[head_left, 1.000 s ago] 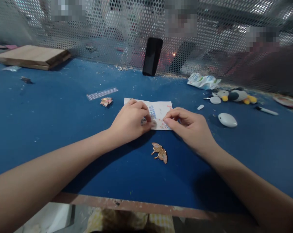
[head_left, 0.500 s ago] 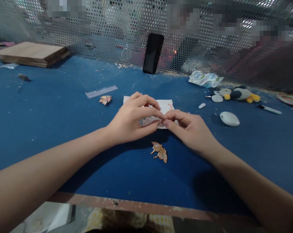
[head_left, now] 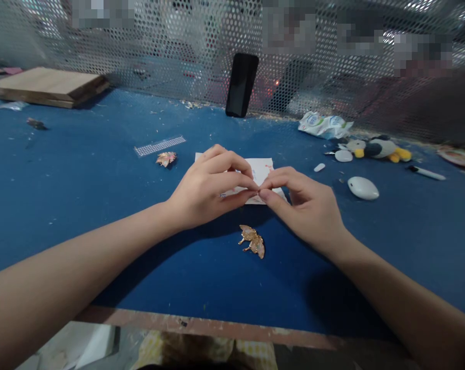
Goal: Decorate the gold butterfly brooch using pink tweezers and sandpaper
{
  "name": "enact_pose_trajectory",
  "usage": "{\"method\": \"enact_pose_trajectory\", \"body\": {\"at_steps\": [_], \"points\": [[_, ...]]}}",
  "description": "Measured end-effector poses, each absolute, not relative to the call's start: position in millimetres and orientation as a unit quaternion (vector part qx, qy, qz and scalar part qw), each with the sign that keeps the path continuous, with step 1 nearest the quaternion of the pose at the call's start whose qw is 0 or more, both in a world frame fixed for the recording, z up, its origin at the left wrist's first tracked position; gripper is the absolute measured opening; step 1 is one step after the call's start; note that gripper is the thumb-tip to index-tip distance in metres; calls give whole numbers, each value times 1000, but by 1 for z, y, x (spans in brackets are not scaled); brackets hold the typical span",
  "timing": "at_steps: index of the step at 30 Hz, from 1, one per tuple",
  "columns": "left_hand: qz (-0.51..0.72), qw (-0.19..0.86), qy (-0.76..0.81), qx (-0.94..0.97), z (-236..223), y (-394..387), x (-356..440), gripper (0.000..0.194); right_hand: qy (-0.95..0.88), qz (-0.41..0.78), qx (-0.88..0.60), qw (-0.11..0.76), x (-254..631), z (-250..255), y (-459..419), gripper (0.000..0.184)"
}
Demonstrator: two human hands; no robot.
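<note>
My left hand (head_left: 212, 187) and my right hand (head_left: 303, 203) meet fingertip to fingertip over a white printed sheet of paper (head_left: 263, 167) on the blue table. Both hands are closed in a pinch; whatever sits between the fingertips is too small or too hidden to name. Much of the paper lies covered by my left hand. Just below the hands rests a gold and pink butterfly ornament (head_left: 252, 241). A similar small butterfly-like ornament (head_left: 166, 159) lies left of the paper, beside a clear strip of tiny gems (head_left: 161, 146).
A black phone (head_left: 242, 85) leans on the perforated metal screen (head_left: 170, 61). Wooden boards (head_left: 47, 86) lie far left. On the right are a crumpled wipes packet (head_left: 324, 125), a plush toy (head_left: 380, 149), a white oval object (head_left: 363, 188) and a marker (head_left: 427, 172).
My left hand has moved right from the paper's left half, and its fingertips have come together with those of my right hand. The ornaments have stayed in place.
</note>
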State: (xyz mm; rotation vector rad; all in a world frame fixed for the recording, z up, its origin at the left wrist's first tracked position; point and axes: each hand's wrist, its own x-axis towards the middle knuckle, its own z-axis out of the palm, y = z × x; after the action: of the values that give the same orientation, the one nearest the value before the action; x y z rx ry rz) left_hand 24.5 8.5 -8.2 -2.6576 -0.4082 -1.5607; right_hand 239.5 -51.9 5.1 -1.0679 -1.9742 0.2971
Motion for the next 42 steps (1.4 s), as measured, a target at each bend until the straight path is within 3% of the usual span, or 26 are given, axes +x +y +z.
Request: {"method": "enact_pose_trajectory", "body": {"at_steps": [7,26,31,37,42], "points": [[-510,13,-118,-852,-6,5,24,2,-817,-72,-373,434,240,7,-54,14],[-485,-15,-111,-867,-8,6,25,4,-843,-79,-367,385,241,12,-53,14],[-369,-142,-84,-915,0,6,19,10,-855,65,-348,379,250,19,-52,14],[-237,-203,-40,-949,-2,6,17,25,-863,321,-357,158,262,30,-55,8],[-203,-188,-41,-960,-6,6,17,25,-854,362,-361,92,262,28,-55,6]]}}
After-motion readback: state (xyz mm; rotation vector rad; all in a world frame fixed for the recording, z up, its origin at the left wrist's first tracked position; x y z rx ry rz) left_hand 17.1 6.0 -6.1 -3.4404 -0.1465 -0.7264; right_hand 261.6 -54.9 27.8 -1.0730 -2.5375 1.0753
